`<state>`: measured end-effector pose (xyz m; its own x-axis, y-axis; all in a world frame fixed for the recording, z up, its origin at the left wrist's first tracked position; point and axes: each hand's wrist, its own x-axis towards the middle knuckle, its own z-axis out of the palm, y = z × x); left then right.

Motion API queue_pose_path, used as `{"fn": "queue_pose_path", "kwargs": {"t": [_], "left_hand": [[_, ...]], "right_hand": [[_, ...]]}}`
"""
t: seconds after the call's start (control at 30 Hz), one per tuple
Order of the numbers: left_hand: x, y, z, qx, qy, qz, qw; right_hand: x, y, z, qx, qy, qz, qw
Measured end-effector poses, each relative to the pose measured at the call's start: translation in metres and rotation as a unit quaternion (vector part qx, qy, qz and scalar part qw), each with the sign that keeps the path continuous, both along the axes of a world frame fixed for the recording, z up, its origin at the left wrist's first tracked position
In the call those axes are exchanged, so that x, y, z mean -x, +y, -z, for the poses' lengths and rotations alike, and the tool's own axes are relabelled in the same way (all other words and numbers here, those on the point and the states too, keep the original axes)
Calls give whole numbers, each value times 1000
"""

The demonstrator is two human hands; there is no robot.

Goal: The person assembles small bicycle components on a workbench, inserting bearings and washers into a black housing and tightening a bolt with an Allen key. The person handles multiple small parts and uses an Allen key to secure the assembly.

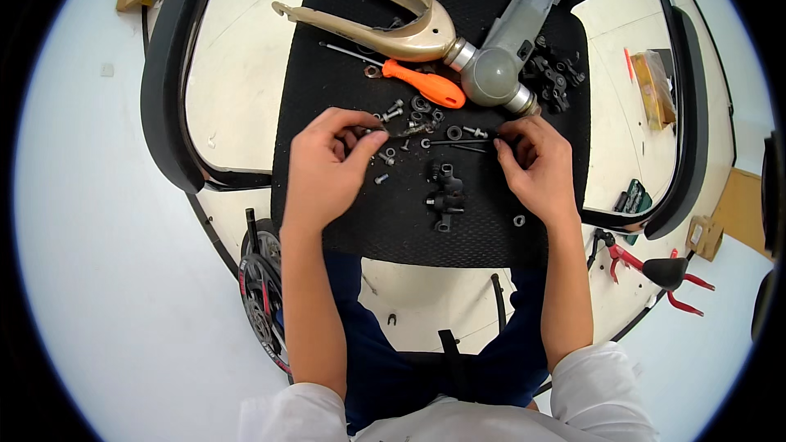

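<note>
White cloth shirt (467, 421) nearest, head view. Left hand (326, 165): fingers curled, thumb and fingertips nearly meeting beside small silver metal bolts (393, 114); contents unclear. Right hand (540, 165): loosely curled at the right end of a slim, straight black rod (463, 142) over the black textured chair seat (368, 237); hold uncertain. Rod probably light, stiff, best gripped mid-shaft; looks dark, smooth.

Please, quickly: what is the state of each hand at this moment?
Left hand: partly curled beside small bolts; whether it holds anything cannot be told.
Right hand: partly curled near the dark rod; a hold cannot be confirmed.
</note>
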<state>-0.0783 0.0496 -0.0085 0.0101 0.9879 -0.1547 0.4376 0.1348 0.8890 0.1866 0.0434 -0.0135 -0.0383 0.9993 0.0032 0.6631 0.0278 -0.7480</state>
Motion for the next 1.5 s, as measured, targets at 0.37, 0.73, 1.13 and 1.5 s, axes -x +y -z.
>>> {"fn": "queue_pose_path", "kwargs": {"t": [0.37, 0.73, 1.13, 1.5], "left_hand": [[26, -2, 12, -42, 122, -91, 987], [17, -4, 9, 7, 151, -31, 988], [19, -4, 12, -49, 162, -32, 985], [10, -3, 7, -94, 203, -52, 973]], "right_hand": [[-51, -2, -10, 114, -17, -47, 992], [-53, -2, -11, 133, -15, 10, 991], [-37, -1, -4, 149, 151, 32, 977], [-13, -3, -6, 180, 92, -57, 978]]}}
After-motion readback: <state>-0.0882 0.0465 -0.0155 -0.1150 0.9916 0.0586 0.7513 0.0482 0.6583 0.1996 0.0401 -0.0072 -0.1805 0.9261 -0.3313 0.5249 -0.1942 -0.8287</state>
